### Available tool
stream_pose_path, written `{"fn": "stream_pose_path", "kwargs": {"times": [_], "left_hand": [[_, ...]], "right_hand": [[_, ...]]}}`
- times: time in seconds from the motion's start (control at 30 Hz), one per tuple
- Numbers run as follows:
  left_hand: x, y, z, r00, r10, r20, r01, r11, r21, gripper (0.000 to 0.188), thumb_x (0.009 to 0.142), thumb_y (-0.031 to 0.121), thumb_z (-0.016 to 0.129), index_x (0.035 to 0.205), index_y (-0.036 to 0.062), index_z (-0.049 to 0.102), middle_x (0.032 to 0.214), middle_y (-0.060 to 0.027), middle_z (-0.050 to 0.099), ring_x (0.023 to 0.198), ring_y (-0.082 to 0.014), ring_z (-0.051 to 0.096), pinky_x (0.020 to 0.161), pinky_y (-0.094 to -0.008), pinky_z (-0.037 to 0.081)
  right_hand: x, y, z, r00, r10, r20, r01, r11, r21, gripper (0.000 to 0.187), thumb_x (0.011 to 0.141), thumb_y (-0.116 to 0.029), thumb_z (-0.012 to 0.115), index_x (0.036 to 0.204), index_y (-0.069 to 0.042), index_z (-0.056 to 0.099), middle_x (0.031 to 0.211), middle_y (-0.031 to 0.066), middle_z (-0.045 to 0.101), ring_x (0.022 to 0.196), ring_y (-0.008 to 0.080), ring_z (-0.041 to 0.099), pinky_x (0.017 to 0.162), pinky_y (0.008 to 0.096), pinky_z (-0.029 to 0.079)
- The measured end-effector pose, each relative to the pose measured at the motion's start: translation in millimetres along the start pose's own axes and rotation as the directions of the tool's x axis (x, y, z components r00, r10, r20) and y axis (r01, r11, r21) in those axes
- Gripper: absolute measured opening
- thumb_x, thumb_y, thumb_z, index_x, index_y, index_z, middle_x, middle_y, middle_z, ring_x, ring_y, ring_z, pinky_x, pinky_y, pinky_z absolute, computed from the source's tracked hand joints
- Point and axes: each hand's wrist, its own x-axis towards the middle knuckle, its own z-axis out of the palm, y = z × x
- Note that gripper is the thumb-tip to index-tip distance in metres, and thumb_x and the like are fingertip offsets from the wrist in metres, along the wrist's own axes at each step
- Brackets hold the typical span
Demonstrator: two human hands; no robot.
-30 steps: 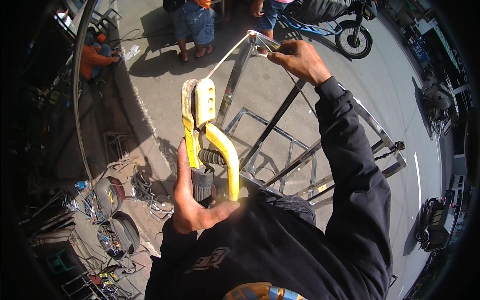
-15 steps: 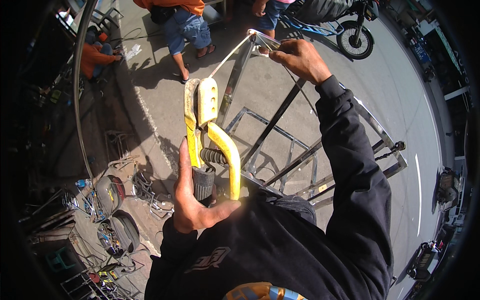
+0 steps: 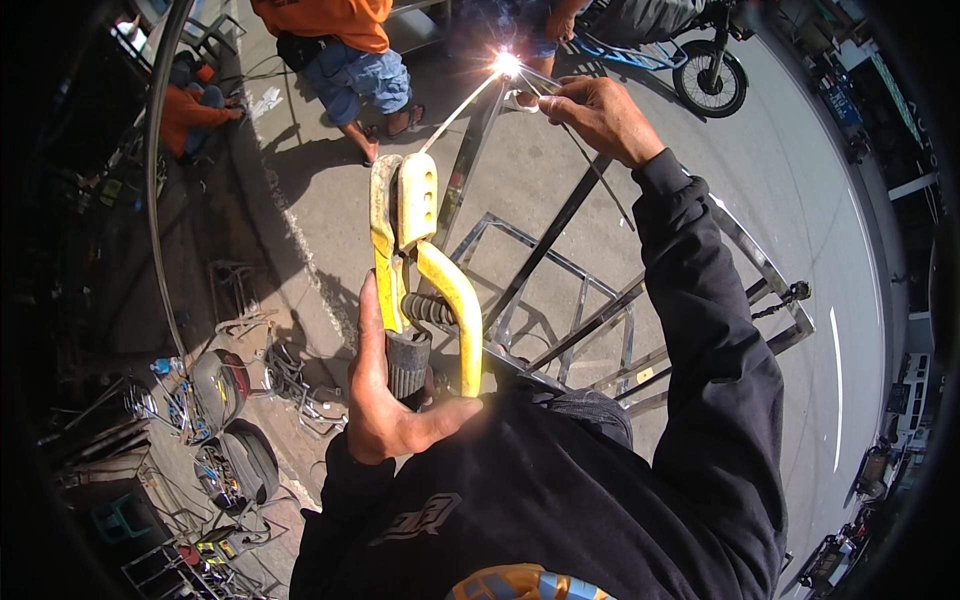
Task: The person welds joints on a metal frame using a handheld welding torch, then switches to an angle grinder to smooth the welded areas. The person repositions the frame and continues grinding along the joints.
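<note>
My left hand (image 3: 385,415) is wrapped round the dark ribbed grip of a yellow welding electrode holder (image 3: 462,300), thumb against its curved lever. A thin pale electrode (image 3: 458,112) slants up from the holder's jaws to the top corner of a metal tube frame (image 3: 540,250). A bright arc (image 3: 507,65) with sparks burns at that corner and hides the joint. Close to its right, my right hand (image 3: 606,120) pinches a thin metal rod (image 3: 598,178); one end points to the arc, the other hangs down past the fingers.
A person in an orange top (image 3: 335,25) stands beyond the frame, and another person's hand (image 3: 563,22) shows near a motorcycle (image 3: 712,75). Someone in orange (image 3: 190,120) crouches at far left. Metal scraps and tool-filled containers (image 3: 235,465) lie at lower left. A cable (image 3: 155,190) hangs at left.
The small glow at the frame's corner has grown into a bright, sparking arc. The person in orange has shifted slightly. Both my hands keep nearly the same place and grip.
</note>
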Motion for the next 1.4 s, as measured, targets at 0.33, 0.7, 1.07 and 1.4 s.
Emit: {"fn": "stream_pose_path", "kwargs": {"times": [0.33, 0.7, 1.07, 1.4], "left_hand": [[1.4, 2.8, -0.5, 1.000, -0.004, -0.026, 0.003, 1.000, -0.027, 0.130, 0.074, 0.027, 0.089, 0.156, -0.0156, -0.002, 0.154, -0.0340, 0.032, 0.140, -0.0377, 0.042, 0.117, -0.0438, 0.034], [-10.3, 0.2, -7.3, 0.988, -0.125, -0.088, 0.123, 0.992, -0.023, 0.129, 0.072, 0.030, 0.090, 0.156, -0.0160, 0.004, 0.154, -0.0296, 0.033, 0.143, -0.0343, 0.038, 0.116, -0.0430, 0.035], [-73.6, 26.6, -36.2, 0.924, -0.225, -0.309, 0.182, 0.970, -0.163, 0.129, 0.065, 0.030, 0.089, 0.159, -0.0024, 0.007, 0.142, -0.0167, 0.044, 0.131, -0.0252, 0.046, 0.109, -0.0403, 0.041], [-141.9, 43.0, -52.7, 0.856, -0.285, -0.430, 0.233, 0.957, -0.170, 0.145, 0.058, 0.038, 0.100, 0.159, -0.0020, 0.006, 0.150, -0.0217, 0.036, 0.135, -0.0315, 0.042, 0.114, -0.0449, 0.034]], "right_hand": [[-2.7, -23.5, -8.8, 0.994, 0.104, 0.020, -0.106, 0.991, 0.084, 0.053, 0.103, -0.049, 0.058, 0.113, 0.001, 0.073, 0.100, 0.0137, 0.075, 0.091, 0.0223, 0.070, 0.087, 0.0361, 0.054], [-9.2, -26.7, -5.1, 0.981, 0.195, 0.001, -0.189, 0.948, 0.254, 0.048, 0.101, -0.038, 0.061, 0.112, 0.007, 0.070, 0.089, 0.0151, 0.071, 0.083, 0.0198, 0.065, 0.079, 0.0362, 0.051], [-11.2, -33.5, -27.4, 0.894, 0.297, 0.335, -0.448, 0.566, 0.692, 0.041, 0.106, -0.037, 0.056, 0.118, 0.002, 0.057, 0.102, 0.0133, 0.069, 0.086, 0.0218, 0.071, 0.071, 0.0348, 0.060], [-62.1, -94.3, -0.4, 0.929, 0.137, 0.344, -0.321, 0.762, 0.563, 0.040, 0.103, -0.039, 0.063, 0.111, 0.001, 0.068, 0.087, 0.0044, 0.066, 0.076, 0.0122, 0.062, 0.068, 0.0283, 0.051]]}}
